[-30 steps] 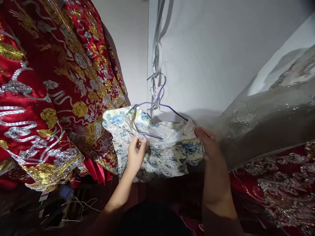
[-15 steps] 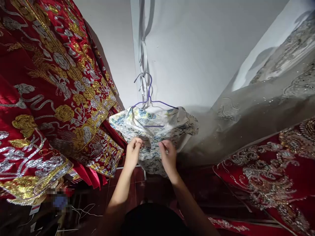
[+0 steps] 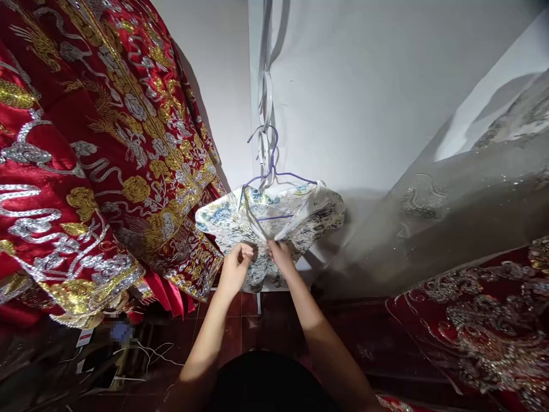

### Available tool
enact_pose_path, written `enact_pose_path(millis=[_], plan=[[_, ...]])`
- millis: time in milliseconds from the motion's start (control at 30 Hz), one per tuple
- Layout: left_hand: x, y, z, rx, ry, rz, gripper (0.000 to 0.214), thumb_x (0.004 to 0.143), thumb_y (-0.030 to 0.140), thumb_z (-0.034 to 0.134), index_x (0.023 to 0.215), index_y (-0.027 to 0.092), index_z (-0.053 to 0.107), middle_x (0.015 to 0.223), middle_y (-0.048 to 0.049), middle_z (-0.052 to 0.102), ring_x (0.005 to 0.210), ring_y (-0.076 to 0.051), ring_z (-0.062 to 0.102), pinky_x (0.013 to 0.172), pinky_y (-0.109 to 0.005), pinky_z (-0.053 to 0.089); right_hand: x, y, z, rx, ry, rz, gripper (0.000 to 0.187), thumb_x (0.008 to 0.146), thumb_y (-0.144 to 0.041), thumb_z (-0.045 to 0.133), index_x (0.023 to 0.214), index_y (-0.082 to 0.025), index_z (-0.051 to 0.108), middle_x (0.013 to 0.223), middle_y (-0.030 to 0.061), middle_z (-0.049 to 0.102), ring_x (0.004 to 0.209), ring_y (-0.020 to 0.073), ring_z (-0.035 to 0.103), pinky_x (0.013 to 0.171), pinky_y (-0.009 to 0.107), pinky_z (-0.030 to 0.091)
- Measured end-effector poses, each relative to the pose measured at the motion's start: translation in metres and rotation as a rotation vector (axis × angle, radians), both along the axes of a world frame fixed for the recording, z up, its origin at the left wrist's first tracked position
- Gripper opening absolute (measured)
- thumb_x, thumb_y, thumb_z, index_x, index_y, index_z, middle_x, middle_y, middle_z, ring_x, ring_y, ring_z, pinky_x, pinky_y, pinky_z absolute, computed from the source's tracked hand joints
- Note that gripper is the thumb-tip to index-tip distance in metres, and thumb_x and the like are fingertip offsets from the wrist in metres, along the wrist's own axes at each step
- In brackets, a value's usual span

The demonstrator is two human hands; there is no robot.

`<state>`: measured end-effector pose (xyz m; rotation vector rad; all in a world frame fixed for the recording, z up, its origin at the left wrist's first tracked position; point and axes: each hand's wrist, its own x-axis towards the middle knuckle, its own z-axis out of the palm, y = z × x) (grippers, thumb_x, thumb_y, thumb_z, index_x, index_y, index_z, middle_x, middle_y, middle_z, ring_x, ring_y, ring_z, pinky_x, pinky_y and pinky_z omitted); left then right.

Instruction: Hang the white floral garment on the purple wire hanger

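Observation:
A short-sleeved shirt (image 3: pixel 218 220) with a blue, yellow and grey floral print hangs on a purple wire hanger (image 3: pixel 274 166). My right hand (image 3: pixel 281 257) pinches the shirt's front at the base of its V-shaped neckline. Just left of it, my left hand (image 3: pixel 235 269) is close against the shirt front, thumb and curled fingers together. Whatever lies between those left fingertips, if anything, is too small to make out. The hanger's hook catches on a white strap or ring (image 3: pixel 266 103) on the wall.
A red garment (image 3: pixel 141 149) with gold and silver embroidery hangs close on the left. To the right are a sheer beaded fabric (image 3: pixel 424 197) and a red beaded garment (image 3: pixel 484 326). White cables (image 3: pixel 158 352) lie low at the left, by the dark red tiled floor (image 3: pixel 231 329).
My right hand has moved slightly left and up and now pinches the shirt at the neckline. The shirt's front is drawn together and its lower part is gathered up. The view has shifted left.

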<state>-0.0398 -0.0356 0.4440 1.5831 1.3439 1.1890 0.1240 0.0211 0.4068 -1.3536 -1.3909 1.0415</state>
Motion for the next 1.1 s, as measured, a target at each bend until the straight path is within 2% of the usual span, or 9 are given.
enact_pose_path(millis=[100,167,400,500,600,700,800,967,1100], plan=[[0.004,0.000,-0.021,-0.043,0.108,-0.042,0.033,0.079,0.009,0.057,0.109,0.021,0.056,0.096,-0.0044,0.066,0.086,-0.019,0.063,0.081,-0.032,0.048,0.003,-0.017,-0.004,-0.013,0.042,-0.004,0.041,0.086,-0.058,0.048,0.065,-0.023,0.050,0.050,-0.0017,0.044,0.048,0.0152,0.040,0.048,0.029,0.034],[0.014,0.001,-0.029,-0.014,0.132,-0.085,0.035,0.078,0.007,0.056,0.110,0.021,0.056,0.098,-0.0052,0.065,0.089,-0.020,0.064,0.083,-0.033,0.048,0.005,-0.028,-0.004,-0.016,0.064,0.006,0.043,0.085,-0.059,0.049,0.063,-0.022,0.048,0.052,-0.0023,0.043,0.049,0.0140,0.040,0.049,0.028,0.034],[0.048,0.004,-0.024,0.231,0.074,-0.072,0.018,0.088,0.016,0.054,0.103,0.022,0.063,0.108,-0.0083,0.066,0.107,-0.023,0.061,0.095,-0.037,0.046,0.013,-0.054,0.000,0.017,0.129,0.106,0.038,0.091,-0.050,0.047,0.068,-0.020,0.055,0.056,-0.0027,0.044,0.052,0.0132,0.041,0.052,0.027,0.032],[0.051,0.008,-0.024,0.235,0.059,0.029,0.018,0.089,0.019,0.056,0.105,0.021,0.063,0.109,-0.0091,0.066,0.108,-0.023,0.061,0.096,-0.037,0.046,0.017,-0.046,-0.002,-0.024,0.120,0.028,0.033,0.091,-0.048,0.045,0.073,-0.021,0.053,0.057,-0.0025,0.047,0.052,0.0137,0.043,0.053,0.027,0.035],[0.049,0.008,-0.028,0.181,0.012,0.077,0.021,0.090,0.023,0.056,0.110,0.020,0.061,0.111,-0.0098,0.065,0.106,-0.023,0.061,0.095,-0.036,0.047,0.021,-0.025,-0.003,-0.041,0.071,-0.028,0.040,0.091,-0.054,0.043,0.073,-0.020,0.054,0.057,-0.0007,0.050,0.052,0.0149,0.045,0.054,0.027,0.034],[0.045,0.005,-0.032,0.154,-0.009,0.084,0.020,0.091,0.024,0.055,0.110,0.019,0.061,0.110,-0.0094,0.066,0.104,-0.022,0.062,0.094,-0.035,0.047,0.020,-0.003,-0.002,-0.052,-0.105,-0.098,0.050,0.090,-0.060,0.043,0.062,-0.020,0.053,0.055,0.0017,0.050,0.053,0.0158,0.046,0.055,0.028,0.030],[0.040,0.002,-0.036,0.169,0.002,0.097,0.020,0.092,0.023,0.055,0.110,0.020,0.061,0.109,-0.0085,0.066,0.101,-0.021,0.063,0.091,-0.035,0.048,0.017,0.008,-0.004,-0.049,-0.229,-0.152,0.045,0.087,-0.055,0.049,0.057,-0.021,0.048,0.055,0.0025,0.050,0.054,0.0160,0.044,0.054,0.028,0.026],[0.036,0.003,-0.041,0.166,-0.015,0.119,0.019,0.090,0.021,0.057,0.108,0.019,0.062,0.105,-0.0078,0.066,0.097,-0.021,0.063,0.088,-0.034,0.049,0.016,0.010,-0.010,-0.025,-0.210,-0.136,0.030,0.083,-0.048,0.051,0.069,-0.021,0.053,0.068,0.0040,0.061,0.061,0.0177,0.050,0.057,0.027,0.030],[0.040,0.004,-0.043,0.154,-0.029,0.100,0.020,0.089,0.019,0.056,0.108,0.019,0.062,0.104,-0.0071,0.066,0.096,-0.020,0.063,0.088,-0.034,0.050,0.014,0.019,-0.007,0.005,-0.148,-0.077,0.031,0.087,-0.047,0.045,0.072,-0.021,0.052,0.065,0.0013,0.060,0.062,0.0170,0.052,0.061,0.027,0.034]])
